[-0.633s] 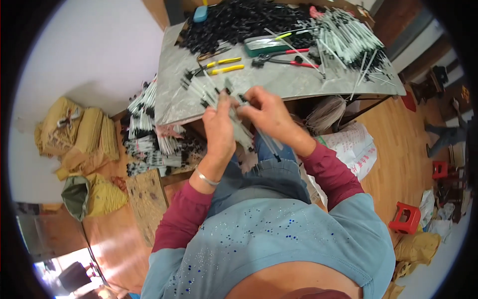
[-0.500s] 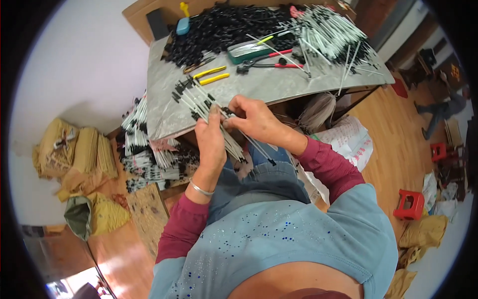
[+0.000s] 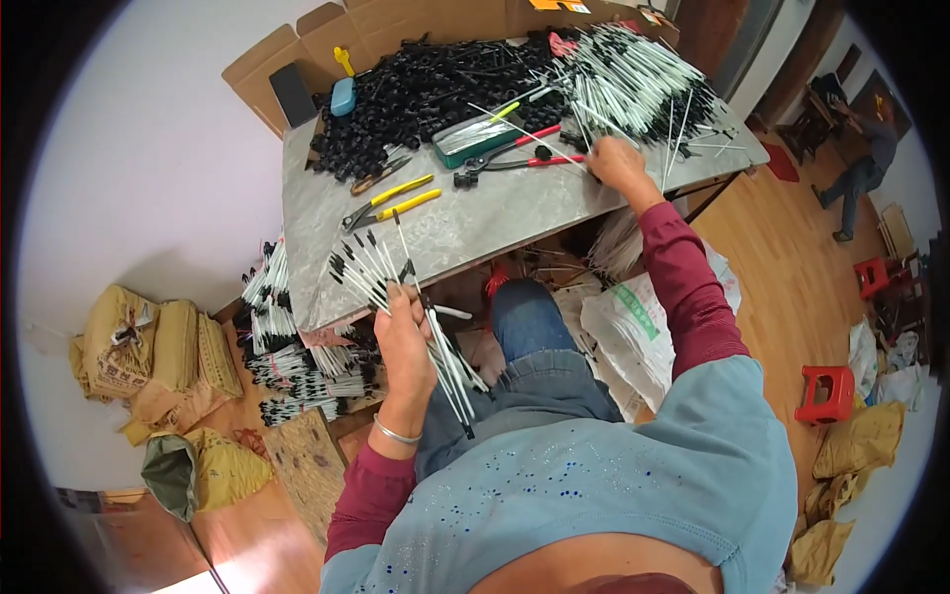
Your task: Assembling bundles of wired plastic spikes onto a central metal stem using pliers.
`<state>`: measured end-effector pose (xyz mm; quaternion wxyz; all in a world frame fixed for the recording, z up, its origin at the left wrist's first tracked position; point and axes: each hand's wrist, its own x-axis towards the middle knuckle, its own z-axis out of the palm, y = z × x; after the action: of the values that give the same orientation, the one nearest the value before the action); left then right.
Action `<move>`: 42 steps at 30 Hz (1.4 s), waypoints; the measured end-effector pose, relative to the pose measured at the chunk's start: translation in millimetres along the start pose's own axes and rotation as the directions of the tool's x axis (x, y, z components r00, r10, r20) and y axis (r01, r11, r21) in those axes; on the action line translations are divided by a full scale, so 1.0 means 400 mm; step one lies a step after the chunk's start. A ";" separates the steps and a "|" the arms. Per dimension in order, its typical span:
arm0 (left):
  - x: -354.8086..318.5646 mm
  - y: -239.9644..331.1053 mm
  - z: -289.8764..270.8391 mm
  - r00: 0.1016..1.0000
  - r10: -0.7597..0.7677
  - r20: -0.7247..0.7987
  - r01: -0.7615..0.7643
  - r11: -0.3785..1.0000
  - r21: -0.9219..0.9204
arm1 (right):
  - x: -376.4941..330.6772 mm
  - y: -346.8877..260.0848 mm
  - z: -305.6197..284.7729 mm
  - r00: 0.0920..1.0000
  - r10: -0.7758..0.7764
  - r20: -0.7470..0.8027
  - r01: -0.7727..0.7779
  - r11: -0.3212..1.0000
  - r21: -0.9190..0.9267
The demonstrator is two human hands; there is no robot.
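Note:
In my left hand is a loose bundle of thin white rods with black end pieces, held over my lap in front of the table edge. Their tips fan out up and to the left. My right hand is at the right part of the table, fingers curled in at the end of a single white rod; whether anything is pinched there is hidden. Beyond it lies a large pile of white rods. Close by on the left are red-handled pliers and a green box with thin metal pieces in it.
A heap of black plastic parts covers the back of the grey table. Yellow-handled pliers lie near its left. Bundled rods are stacked beneath. Sacks stand left, a red stool right; another person is far right.
My right hand has left the bundle and reached forward and right to the table beside the rod pile. My left hand keeps the bundle, now slightly lower. The view has shifted a little.

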<state>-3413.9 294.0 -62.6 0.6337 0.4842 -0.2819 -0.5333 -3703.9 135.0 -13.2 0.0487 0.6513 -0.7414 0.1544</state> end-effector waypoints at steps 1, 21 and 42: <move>-0.003 -0.001 -0.011 1.000 -0.015 0.022 0.016 0.999 -0.028 | 0.000 0.003 0.008 1.000 0.009 -0.022 -0.008 0.999 0.043; -0.071 0.047 -0.054 0.946 -0.166 0.279 0.196 0.977 -0.083 | -0.020 -0.336 0.118 0.702 -0.662 -0.262 0.693 0.550 0.466; 0.005 0.046 -0.002 0.807 -0.208 0.553 0.262 0.965 -0.020 | -0.150 -0.405 0.198 0.714 -0.619 -0.326 0.689 0.705 0.170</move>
<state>-3405.3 291.5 -46.3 0.4783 0.3122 -0.3629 -0.7362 -3526.0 151.8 -77.8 0.0992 0.8488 -0.4178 0.3086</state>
